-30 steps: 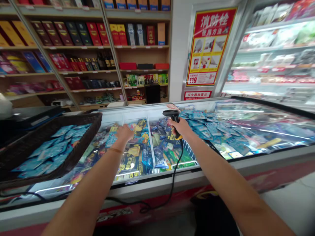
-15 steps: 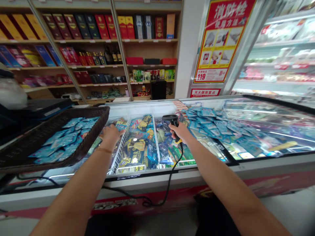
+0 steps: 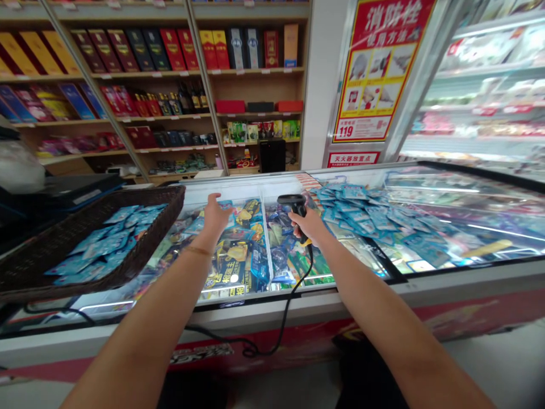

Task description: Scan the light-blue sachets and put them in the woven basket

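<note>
With twelve o'clock taken as straight ahead, a black cable [image 3: 285, 319] is seen nearest, slung across the front rim of the freezer [image 3: 447, 281]. At ten o'clock, flat blue packets [image 3: 108, 244] are held in a brown basket [image 3: 150, 245]. Ahead, at about eleven, bagged goods [image 3: 234, 258] are stacked inside the freezer; these look slick-skinned and likely firm if frozen, so a corner is best pinched.

At twelve, the scanner [image 3: 293, 201] is gripped by the right hand [image 3: 310, 224], its fingers wrapped around the handle below the head. It is judged light, stiff and hard-shelled, well held by that handle, though some drag may be felt from the cable. The left hand [image 3: 216, 217] is stretched towards eleven, thumb and finger spread, nothing seen between them; contact with the bags cannot be told.

Towards one o'clock, a heap of blue packets [image 3: 370, 213] is spread, apparently soft, light and slippery, best lifted by the edges. Beyond, shelves [image 3: 259, 116] are lined with boxes.
</note>
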Available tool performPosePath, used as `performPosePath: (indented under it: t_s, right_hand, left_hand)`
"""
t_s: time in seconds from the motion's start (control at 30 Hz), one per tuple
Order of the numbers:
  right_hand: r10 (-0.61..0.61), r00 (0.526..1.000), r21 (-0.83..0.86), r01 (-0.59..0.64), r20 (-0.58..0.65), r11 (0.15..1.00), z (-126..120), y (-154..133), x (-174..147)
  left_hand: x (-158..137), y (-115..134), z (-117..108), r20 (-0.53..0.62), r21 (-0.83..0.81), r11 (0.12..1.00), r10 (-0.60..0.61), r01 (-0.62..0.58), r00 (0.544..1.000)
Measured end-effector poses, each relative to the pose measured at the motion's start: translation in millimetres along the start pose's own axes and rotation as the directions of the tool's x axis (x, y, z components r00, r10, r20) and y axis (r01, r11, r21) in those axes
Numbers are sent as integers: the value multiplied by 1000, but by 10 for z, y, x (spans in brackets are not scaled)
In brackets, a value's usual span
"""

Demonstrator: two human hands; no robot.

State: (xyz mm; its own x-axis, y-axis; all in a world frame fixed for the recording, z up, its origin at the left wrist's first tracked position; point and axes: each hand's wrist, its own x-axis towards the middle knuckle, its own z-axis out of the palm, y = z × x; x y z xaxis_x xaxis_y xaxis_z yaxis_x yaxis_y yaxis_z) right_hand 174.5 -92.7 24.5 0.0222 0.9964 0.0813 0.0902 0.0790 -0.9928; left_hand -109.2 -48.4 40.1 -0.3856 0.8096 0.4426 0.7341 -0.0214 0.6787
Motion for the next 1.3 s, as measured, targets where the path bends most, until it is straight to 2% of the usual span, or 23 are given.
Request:
performPosePath:
  t_s: [0.13,0.23,0.3,0.5,0.6,0.7,0.8,0.93,1.03,1.2,1.3]
  right_hand:
    - [-12,1000,-1,12,-18,1000,-2,2,-2]
    - [-10,1000,-12,10,-14,1000,7,9,0]
    - [-11,1000,-34,11,-9,999,16,8,-3]
    - [-5,1000,-65,5,7,998,33,-25,-36]
    - [-12,1000,-40,13,12,999,27,-35,-51]
    - [-19,1000,-31,20,12,999,25,-39,-68]
    - [-35,999,-54,36,18,998,34,-50,-96]
    - [-51,998,-99,55,48,994,55,-74,-147]
    - [-56,997,-120,63,60,991,64,-82,-172]
    - [-56,997,-145,63,57,987,53,-41,-156]
    - [-48,998,-139,54,51,989,41,4,-123]
  left_hand:
    - [-149,281,467,-39,-339,931,131,-136,991]
    - [-241,324,733,2,-491,869,79,-68,997]
    - [-245,292,816,38,-512,858,52,-25,998]
    - [-153,168,776,56,-283,958,62,-43,997]
    - [-143,150,780,-25,-296,952,69,-73,997]
    - [-147,132,817,-71,-400,916,3,-32,997]
    - [-165,124,832,39,-537,836,-106,110,994]
    - [-188,152,803,165,-642,715,-222,276,961]
    - [-186,161,788,189,-667,683,-235,300,954]
    - [-200,146,784,136,-617,734,-255,283,957]
    - [-234,167,768,179,-675,670,-258,309,950]
